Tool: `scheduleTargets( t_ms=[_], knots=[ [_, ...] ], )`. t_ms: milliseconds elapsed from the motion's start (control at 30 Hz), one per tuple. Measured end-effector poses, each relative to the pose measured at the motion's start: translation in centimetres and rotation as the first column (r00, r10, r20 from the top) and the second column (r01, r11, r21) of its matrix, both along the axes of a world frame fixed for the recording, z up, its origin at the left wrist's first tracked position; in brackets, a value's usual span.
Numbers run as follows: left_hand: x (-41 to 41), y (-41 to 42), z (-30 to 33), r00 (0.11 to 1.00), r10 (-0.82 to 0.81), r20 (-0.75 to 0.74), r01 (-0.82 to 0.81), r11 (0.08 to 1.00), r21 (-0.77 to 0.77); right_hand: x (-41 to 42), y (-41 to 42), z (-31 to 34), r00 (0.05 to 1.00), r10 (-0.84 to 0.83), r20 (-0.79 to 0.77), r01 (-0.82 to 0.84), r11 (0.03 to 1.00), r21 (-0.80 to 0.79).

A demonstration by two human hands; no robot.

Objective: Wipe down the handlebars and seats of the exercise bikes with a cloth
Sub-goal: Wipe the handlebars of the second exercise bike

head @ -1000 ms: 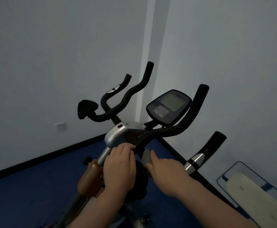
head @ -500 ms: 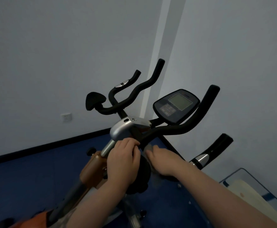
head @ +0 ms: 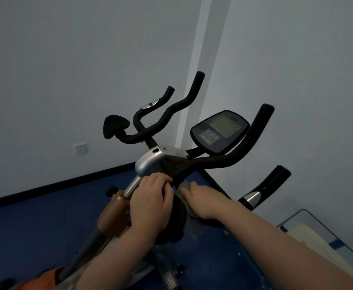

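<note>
The exercise bike's black handlebars (head: 223,162) curve up in front of me, with a console (head: 219,132) between them and a silver bracket (head: 148,162) on the stem. My left hand (head: 150,204) grips the stem just below that bracket, fingers curled over it. My right hand (head: 202,201) holds a grey cloth (head: 185,185) pressed against a black part right of the stem, under the right bar. Most of the cloth is hidden beneath the hand. No seat is in view.
A black pad (head: 115,126) sticks out at the left end of the bars. A separate black grip with a silver band (head: 276,178) rises at the right. A pale board in a frame (head: 318,248) lies at lower right. Grey walls meet behind; the floor is blue.
My right hand has slid up and left towards the stem, and the cloth that stood up between its fingers now lies under it. My left hand keeps its grip.
</note>
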State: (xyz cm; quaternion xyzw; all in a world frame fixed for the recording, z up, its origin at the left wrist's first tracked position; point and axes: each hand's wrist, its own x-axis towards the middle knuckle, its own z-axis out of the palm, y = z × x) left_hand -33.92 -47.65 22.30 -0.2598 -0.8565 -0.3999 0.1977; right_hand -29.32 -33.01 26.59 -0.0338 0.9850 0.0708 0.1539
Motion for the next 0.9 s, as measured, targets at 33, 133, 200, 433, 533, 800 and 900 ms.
scheduleTargets(
  t_ms=[33, 133, 200, 433, 533, 800, 900],
  knots=[
    [0.0, 0.0, -0.1, 1.0, -0.001, 0.001, 0.001, 1.0, 0.002, -0.5, 0.0, -0.2, 1.0, -0.022, -0.005, 0.022, 0.999, -0.033],
    [0.0, -0.1, -0.3, 1.0, 0.003, 0.004, -0.003, 1.0, 0.005, 0.3, -0.3, -0.3, 0.996, -0.064, -0.064, 0.063, 0.998, -0.008],
    [0.0, 0.0, -0.3, 1.0, 0.0, 0.002, 0.0, 1.0, 0.005, 2.3, -0.4, 0.0, 0.997, -0.02, -0.08, 0.028, 0.994, 0.108],
    [-0.1, -0.2, 0.1, 0.982, -0.082, -0.172, 0.057, 0.988, -0.146, 9.3, 5.6, 1.1, 0.844, 0.187, -0.502, -0.115, 0.979, 0.171],
    [-0.2, 1.2, 1.4, 0.922, -0.272, -0.274, 0.181, 0.931, -0.316, 10.0, 5.7, 0.2, 0.75, -0.048, -0.66, 0.035, 0.999, -0.034],
    [-0.8, 0.9, 1.9, 0.887, -0.412, -0.208, 0.35, 0.894, -0.279, 8.7, 6.6, -1.7, 0.578, 0.186, -0.795, -0.125, 0.982, 0.139],
    [-0.5, 1.0, 1.6, 0.91, -0.353, -0.218, 0.311, 0.929, -0.202, 8.6, 10.2, 0.1, 0.533, 0.136, -0.835, -0.102, 0.99, 0.096]
  ],
)
